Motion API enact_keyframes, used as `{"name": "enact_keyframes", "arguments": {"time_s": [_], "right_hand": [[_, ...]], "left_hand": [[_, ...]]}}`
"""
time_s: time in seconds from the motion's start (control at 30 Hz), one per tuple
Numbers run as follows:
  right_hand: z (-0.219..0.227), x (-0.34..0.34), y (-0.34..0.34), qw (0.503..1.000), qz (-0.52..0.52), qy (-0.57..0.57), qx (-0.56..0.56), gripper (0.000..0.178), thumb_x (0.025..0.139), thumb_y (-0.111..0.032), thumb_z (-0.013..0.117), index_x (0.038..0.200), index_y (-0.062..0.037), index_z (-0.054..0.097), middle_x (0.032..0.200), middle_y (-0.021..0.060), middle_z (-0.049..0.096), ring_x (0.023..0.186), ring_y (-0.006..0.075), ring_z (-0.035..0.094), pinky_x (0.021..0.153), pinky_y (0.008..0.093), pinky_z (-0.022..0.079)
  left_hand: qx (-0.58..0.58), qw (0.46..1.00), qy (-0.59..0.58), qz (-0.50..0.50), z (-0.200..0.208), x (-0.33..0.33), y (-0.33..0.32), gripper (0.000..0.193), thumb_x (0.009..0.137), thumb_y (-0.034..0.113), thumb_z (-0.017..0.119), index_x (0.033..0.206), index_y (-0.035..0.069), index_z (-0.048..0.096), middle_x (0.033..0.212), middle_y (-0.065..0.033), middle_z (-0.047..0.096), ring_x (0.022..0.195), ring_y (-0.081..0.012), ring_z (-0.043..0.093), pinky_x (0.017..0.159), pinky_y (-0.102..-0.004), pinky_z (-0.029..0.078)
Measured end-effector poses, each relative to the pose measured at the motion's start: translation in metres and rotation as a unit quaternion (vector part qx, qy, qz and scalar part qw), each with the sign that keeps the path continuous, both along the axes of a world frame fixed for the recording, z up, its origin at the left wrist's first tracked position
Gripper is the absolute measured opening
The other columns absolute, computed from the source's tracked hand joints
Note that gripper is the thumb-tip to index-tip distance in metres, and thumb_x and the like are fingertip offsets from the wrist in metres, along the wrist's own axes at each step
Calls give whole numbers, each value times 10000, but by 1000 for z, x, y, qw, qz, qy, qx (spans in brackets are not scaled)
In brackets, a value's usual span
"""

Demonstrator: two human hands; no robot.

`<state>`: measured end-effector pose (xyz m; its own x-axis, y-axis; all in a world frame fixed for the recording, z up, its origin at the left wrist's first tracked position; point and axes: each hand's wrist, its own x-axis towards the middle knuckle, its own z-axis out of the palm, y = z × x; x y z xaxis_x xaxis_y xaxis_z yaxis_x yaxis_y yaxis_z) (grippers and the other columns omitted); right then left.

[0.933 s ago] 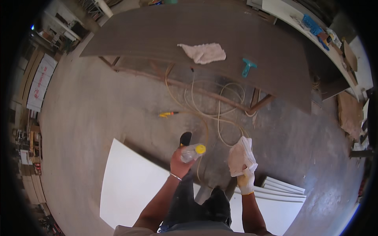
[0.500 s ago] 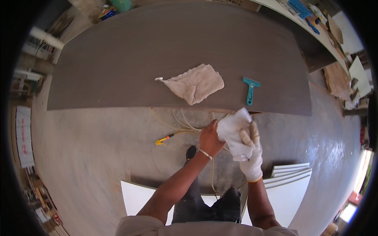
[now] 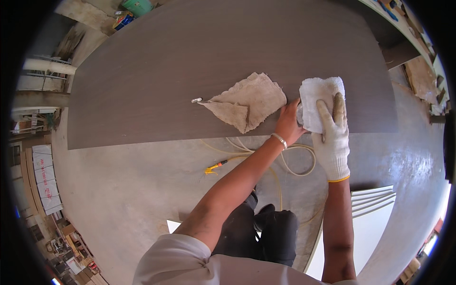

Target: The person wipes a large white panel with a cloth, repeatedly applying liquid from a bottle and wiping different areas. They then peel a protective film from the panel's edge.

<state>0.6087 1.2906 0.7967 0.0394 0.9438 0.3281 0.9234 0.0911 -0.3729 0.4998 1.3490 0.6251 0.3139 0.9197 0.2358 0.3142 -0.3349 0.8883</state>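
My right hand [image 3: 332,130], in a white knit glove, lies with its fingers along a folded white cloth [image 3: 316,92] and holds it over the panel's near edge. My bare left hand [image 3: 289,124] is curled at the cloth's left side, around a clear, round-edged object [image 3: 300,115] mostly hidden by the cloth. To the left of it a beige rag [image 3: 266,97], one corner folded over, lies on the large dark grey-brown panel [image 3: 190,52]. A small whitish piece [image 3: 196,100] touches the rag's left tip. The teal scraper is out of sight, behind the cloth and hands.
A yellow-tipped air gun [image 3: 216,167] and its coiled hose [image 3: 304,173] lie on the concrete floor [image 3: 118,190] below the panel. White boards [image 3: 365,223] are stacked by my right leg. A green bucket [image 3: 137,5] stands beyond the far left edge.
Both hands have moved forward and right with the white cloth, from before the panel to over its near edge. The cloth now covers the scraper from view. The view has shifted.
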Motion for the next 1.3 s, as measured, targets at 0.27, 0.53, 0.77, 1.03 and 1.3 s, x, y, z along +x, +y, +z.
{"name": "enact_keyframes", "arguments": {"time_s": [0.27, 0.53, 0.77, 1.03, 1.3], "right_hand": [[1, 26, -33, 996, -26, 58, 58, 828, 711, 145, 482, 1518, -35, 524, 1635, 320, 364, 1504, 527, 362, 1229, 559, 350], [-110, 8, -227, 901, -281, 330, 18, 790, 760, 153, 491, 1529, -25, 532, 1597, 273, 474, 1449, 430, 506, 1157, 462, 448], [-183, -98, -382, 620, -343, 676, -203, 515, 996, -140, 605, 1502, -54, 562, 1387, 176, 684, 1298, 284, 653, 1114, 363, 481], [-213, -169, -520, 553, -545, 629, -48, 540, 953, -172, 658, 1487, -148, 589, 1201, 183, 733, 1066, 361, 719, 906, 425, 569], [-295, -226, -608, 574, -636, 515, -33, 329, 905, -190, 696, 1218, -98, 738, 989, 139, 760, 912, 352, 731, 836, 456, 575]], "left_hand": [[182, 889, 322, 271, 18, -279, 68, 420, 832, -64, 648, 1223, 89, 646, 1174, -175, 617, 1106, -411, 622, 920, -498, 530], [33, 918, 367, 148, -5, -354, 66, 149, 1003, 97, 656, 1117, 9, 696, 1031, -173, 745, 908, -323, 691, 857, -422, 550], [-424, 897, 125, -8, -35, -186, -252, 151, 974, 117, 730, 1083, 45, 654, 906, -59, 708, 719, -137, 691, 597, -265, 559], [-563, 725, 257, -303, -69, -74, -424, 190, 966, 63, 732, 1140, -6, 697, 979, -39, 732, 839, -109, 673, 704, -262, 526], [-516, 561, 489, -423, -146, -85, -491, 245, 1003, 188, 722, 1157, -3, 720, 923, -31, 711, 737, -89, 599, 658, -234, 481]]}}
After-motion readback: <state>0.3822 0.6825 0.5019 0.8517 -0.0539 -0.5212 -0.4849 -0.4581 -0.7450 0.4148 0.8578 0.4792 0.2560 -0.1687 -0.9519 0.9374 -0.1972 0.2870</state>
